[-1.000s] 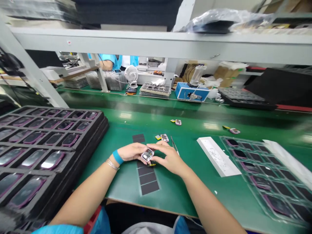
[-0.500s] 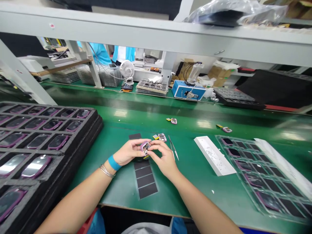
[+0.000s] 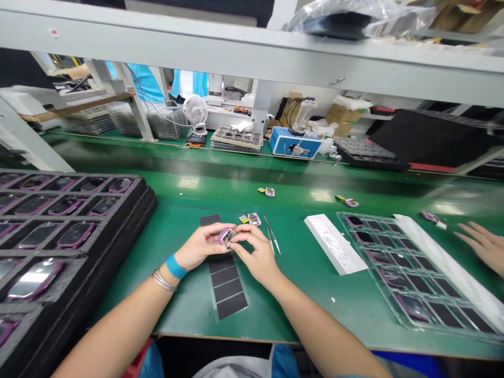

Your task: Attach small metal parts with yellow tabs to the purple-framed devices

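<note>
Foam tray: the black foam tray (image 3: 118, 220) lies far left of the pink-framed device (image 3: 226, 238); its cells hold pink-rimmed glass-faced units apart, probably to keep their faces from rubbing.

Left hand: the left hand (image 3: 199, 247) is just left of the device, with a blue wristband (image 3: 176, 266) and metal bangles (image 3: 162, 281) on the wrist; its fingers lie close together, curling up under the device's left side as a cradle.

Device: the device sits between the 2 hands, lifted above the green bench, its open back facing up, which seems to leave the inside reachable.

Dark strip: the strip of dark pads (image 3: 226, 289) lies on the bench just below the device, within easy reach.

Right hand: the right hand (image 3: 255, 257) is just right of the device; its thumb and forefinger pinch the device's right edge while the other fingers stay pressed together.

Tweezers: the steel tweezers (image 3: 271, 236) rest right of the device, near the right hand, their tips pointing away from the person.

Clear tray: the clear plastic tray (image 3: 342, 218) lies well right of the device, its pockets holding more units, apparently spaced for separate handling.

Co-worker: a co-worker's spread hand (image 3: 484, 244) reaches in at the far right, well apart from the device.
</note>
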A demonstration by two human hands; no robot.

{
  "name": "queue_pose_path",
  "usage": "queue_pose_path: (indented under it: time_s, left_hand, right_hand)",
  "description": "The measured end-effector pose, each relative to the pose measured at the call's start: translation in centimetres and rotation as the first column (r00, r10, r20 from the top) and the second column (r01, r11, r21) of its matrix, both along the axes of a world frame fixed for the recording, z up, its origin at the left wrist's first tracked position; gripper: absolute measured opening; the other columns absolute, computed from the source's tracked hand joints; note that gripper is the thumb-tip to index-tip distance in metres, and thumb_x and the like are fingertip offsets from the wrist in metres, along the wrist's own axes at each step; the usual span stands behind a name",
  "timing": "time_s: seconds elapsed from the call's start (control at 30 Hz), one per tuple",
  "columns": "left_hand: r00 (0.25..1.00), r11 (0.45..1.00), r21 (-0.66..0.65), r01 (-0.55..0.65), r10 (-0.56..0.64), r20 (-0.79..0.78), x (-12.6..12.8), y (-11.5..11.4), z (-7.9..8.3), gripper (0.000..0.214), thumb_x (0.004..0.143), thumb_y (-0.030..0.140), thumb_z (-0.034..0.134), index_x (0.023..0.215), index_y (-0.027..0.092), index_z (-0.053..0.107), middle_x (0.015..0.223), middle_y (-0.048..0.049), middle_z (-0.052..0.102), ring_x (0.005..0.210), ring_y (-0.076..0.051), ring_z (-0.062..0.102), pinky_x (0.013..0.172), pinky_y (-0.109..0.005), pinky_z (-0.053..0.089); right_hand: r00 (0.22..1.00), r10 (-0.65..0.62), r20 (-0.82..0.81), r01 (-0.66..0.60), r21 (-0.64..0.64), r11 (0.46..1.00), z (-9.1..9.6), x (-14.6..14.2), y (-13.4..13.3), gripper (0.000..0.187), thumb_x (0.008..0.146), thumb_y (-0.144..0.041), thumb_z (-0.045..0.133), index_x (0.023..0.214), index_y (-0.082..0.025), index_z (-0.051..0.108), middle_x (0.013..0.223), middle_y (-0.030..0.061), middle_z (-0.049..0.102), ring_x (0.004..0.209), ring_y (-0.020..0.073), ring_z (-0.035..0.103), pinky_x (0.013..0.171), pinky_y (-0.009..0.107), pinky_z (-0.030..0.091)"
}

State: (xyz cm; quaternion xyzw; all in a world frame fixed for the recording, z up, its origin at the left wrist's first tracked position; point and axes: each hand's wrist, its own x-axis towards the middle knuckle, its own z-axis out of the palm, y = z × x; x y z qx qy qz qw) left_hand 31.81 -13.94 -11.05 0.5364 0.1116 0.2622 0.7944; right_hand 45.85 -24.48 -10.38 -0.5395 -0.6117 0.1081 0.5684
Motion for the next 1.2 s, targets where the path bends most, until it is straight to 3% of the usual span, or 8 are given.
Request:
queue_pose_path:
  time_s: [0.4,0.73,0.9,0.97,1.03,1.1,1.13,1.2]
  left_hand:
    - [1.000,0.998,-0.053,-0.016,0.017,0.013,0.0,-0.4,-0.1,0.049,0.060,0.013,0.082,0.106,0.021,0.069,0.102,-0.0052,0.066,0.086,-0.015,0.061,0.078,-0.021,0.051]
    - [0.999,0.996,-0.078,-0.029,0.027,-0.026,0.2,-0.4,-0.3,0.050,0.059,0.012,0.082,0.107,0.019,0.068,0.102,-0.0068,0.067,0.086,-0.016,0.062,0.077,-0.020,0.050]
    - [0.998,0.989,-0.138,-0.051,0.048,-0.029,0.2,-0.1,-0.3,0.052,0.063,0.016,0.081,0.112,0.019,0.065,0.102,-0.0076,0.067,0.091,-0.020,0.063,0.083,-0.027,0.051]
    - [0.997,0.985,-0.155,-0.075,0.073,-0.017,0.0,0.3,-0.1,0.053,0.063,0.017,0.081,0.113,0.018,0.064,0.102,-0.0087,0.066,0.096,-0.023,0.062,0.085,-0.031,0.051]
    - [0.995,0.981,-0.163,-0.101,0.101,-0.010,-0.2,0.6,0.1,0.053,0.063,0.018,0.081,0.113,0.018,0.063,0.103,-0.0093,0.066,0.098,-0.026,0.062,0.085,-0.033,0.051]
    - [0.992,0.979,-0.165,-0.123,0.125,-0.001,-0.4,0.9,0.3,0.054,0.064,0.018,0.081,0.114,0.019,0.062,0.104,-0.0087,0.065,0.099,-0.027,0.061,0.084,-0.034,0.052]
    - [0.991,0.978,-0.166,-0.129,0.132,0.005,-0.5,0.9,0.5,0.054,0.065,0.018,0.080,0.115,0.020,0.061,0.105,-0.0080,0.064,0.099,-0.027,0.061,0.084,-0.035,0.052]
    - [0.991,0.977,-0.168,-0.128,0.134,0.021,-0.5,1.0,0.6,0.055,0.065,0.017,0.080,0.115,0.021,0.059,0.105,-0.0066,0.063,0.099,-0.026,0.062,0.085,-0.035,0.052]
  right_hand:
    - [0.998,-0.052,-0.028,0.053,0.062,0.997,-0.6,-0.2,0.1,0.005,0.080,-0.020,0.065,0.079,-0.023,0.070,0.093,0.0035,0.061,0.090,0.0166,0.058,0.083,0.031,0.047]
    - [1.000,0.011,-0.011,-0.012,-0.085,0.996,-0.4,0.1,0.3,0.005,0.078,-0.023,0.064,0.075,-0.020,0.063,0.094,0.0039,0.058,0.094,0.0166,0.056,0.089,0.033,0.043]
    - [0.996,-0.090,-0.018,0.090,-0.014,0.996,1.7,1.9,-0.4,0.010,0.078,-0.025,0.061,0.070,-0.019,0.059,0.087,0.0022,0.063,0.087,0.0160,0.059,0.084,0.030,0.046]
    - [0.955,-0.294,-0.038,0.293,-0.016,0.956,3.1,5.3,-1.9,0.009,0.079,-0.026,0.058,0.074,-0.019,0.061,0.078,0.0006,0.064,0.076,0.0150,0.060,0.074,0.027,0.048]
    - [0.791,-0.607,0.072,0.611,-0.046,0.790,4.1,10.0,-3.9,0.018,0.079,-0.034,0.057,0.080,-0.018,0.065,0.078,0.0025,0.065,0.073,0.0162,0.060,0.074,0.030,0.048]
    - [0.733,-0.667,0.131,0.679,-0.095,0.728,4.2,14.5,-5.5,0.020,0.077,-0.032,0.058,0.075,-0.014,0.067,0.076,0.0075,0.066,0.071,0.0203,0.061,0.077,0.038,0.047]
    - [0.704,-0.660,0.263,0.704,-0.138,0.697,3.9,16.1,-5.9,0.024,0.079,-0.032,0.056,0.068,-0.014,0.066,0.073,0.0097,0.065,0.076,0.0228,0.062,0.079,0.041,0.045]
    - [0.681,-0.612,0.403,0.710,-0.159,0.686,3.0,16.8,-5.8,0.031,0.082,-0.032,0.054,0.060,-0.012,0.065,0.079,0.0157,0.064,0.093,0.0291,0.060,0.088,0.048,0.040]
